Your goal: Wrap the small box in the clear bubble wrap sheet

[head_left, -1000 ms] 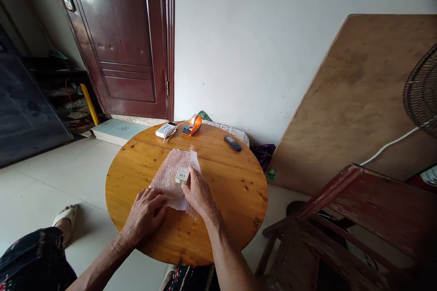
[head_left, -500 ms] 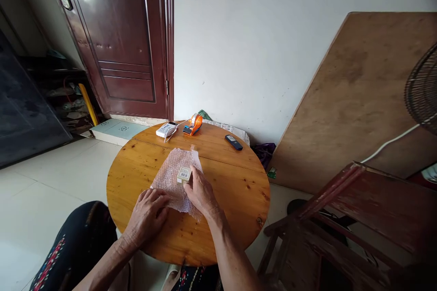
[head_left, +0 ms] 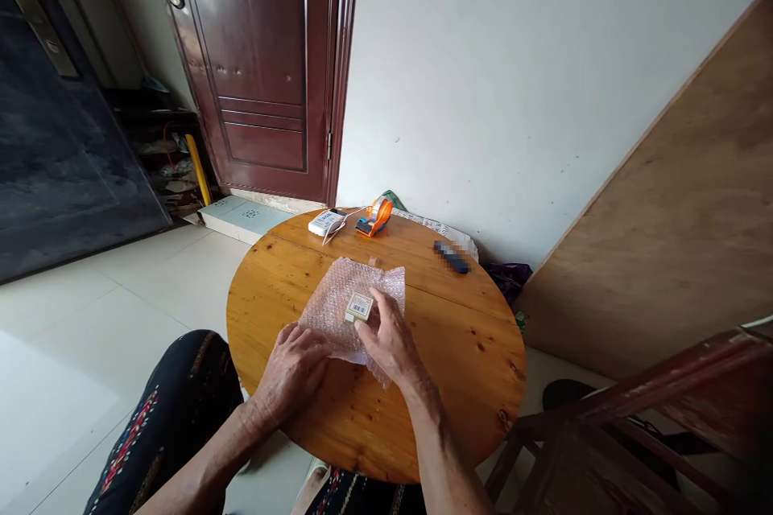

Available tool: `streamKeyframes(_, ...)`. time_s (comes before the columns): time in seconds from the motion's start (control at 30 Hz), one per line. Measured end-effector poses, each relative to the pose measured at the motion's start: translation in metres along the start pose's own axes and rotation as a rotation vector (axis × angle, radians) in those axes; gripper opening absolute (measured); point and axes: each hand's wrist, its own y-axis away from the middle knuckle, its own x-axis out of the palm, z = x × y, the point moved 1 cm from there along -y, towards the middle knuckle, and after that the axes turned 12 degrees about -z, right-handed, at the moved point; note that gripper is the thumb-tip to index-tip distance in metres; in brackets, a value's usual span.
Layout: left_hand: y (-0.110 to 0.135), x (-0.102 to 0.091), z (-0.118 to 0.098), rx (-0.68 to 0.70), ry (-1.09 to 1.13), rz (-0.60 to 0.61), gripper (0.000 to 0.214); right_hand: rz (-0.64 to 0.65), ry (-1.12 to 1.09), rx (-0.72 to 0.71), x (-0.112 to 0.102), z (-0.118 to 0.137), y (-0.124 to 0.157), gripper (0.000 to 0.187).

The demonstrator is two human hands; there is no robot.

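Note:
A sheet of bubble wrap (head_left: 341, 298) lies on the round wooden table (head_left: 459, 354). On it sits a small cardboard box (head_left: 358, 307) with a barcode label facing up. My right hand (head_left: 391, 338) rests on the wrap with its fingers closed round the box's near and right sides. My left hand (head_left: 294, 370) lies on the wrap's near left edge, fingers curled down and pressing it onto the table.
At the table's far edge lie a white box with a cable (head_left: 327, 221), an orange tape dispenser (head_left: 374, 218) and a dark remote (head_left: 452, 257). A dark red door (head_left: 266, 64) is behind, a wooden board (head_left: 682, 209) leans on the wall, a red chair (head_left: 652, 410) stands right.
The view has swung left, so the table sits further right in frame. My hands, the box and the wrap keep nearly the same pose. My patterned knee came into view at the lower left.

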Motion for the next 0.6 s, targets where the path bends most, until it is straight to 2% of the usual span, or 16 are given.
streamKeyframes(0.13, -0.023, -0.005, -0.003, -0.003, 0.06, -0.028, 0.019, 0.076, -0.173, 0.155, -0.014, 0.003, -0.006, 0.047)
streamKeyframes(0.27, -0.064, -0.004, -0.004, -0.02, 0.059, -0.042, 0.016, 0.175, -0.356, 0.262, -0.027, -0.002, -0.011, 0.059)
streamKeyframes(0.33, -0.084, 0.002, -0.002, -0.054, 0.033, -0.007, 0.017, 0.2, -0.398, 0.274, -0.031, -0.005, -0.013, 0.063)
streamKeyframes(0.47, -0.107, 0.021, 0.006, -0.133, 0.073, 0.075, 0.014, 0.128, -0.293, 0.345, -0.031, -0.011, -0.012, 0.055)
streamKeyframes(0.6, -0.109, 0.039, 0.014, -0.252, 0.221, 0.057, 0.007, 0.012, -0.227, 0.321, -0.021, -0.009, -0.011, 0.033)
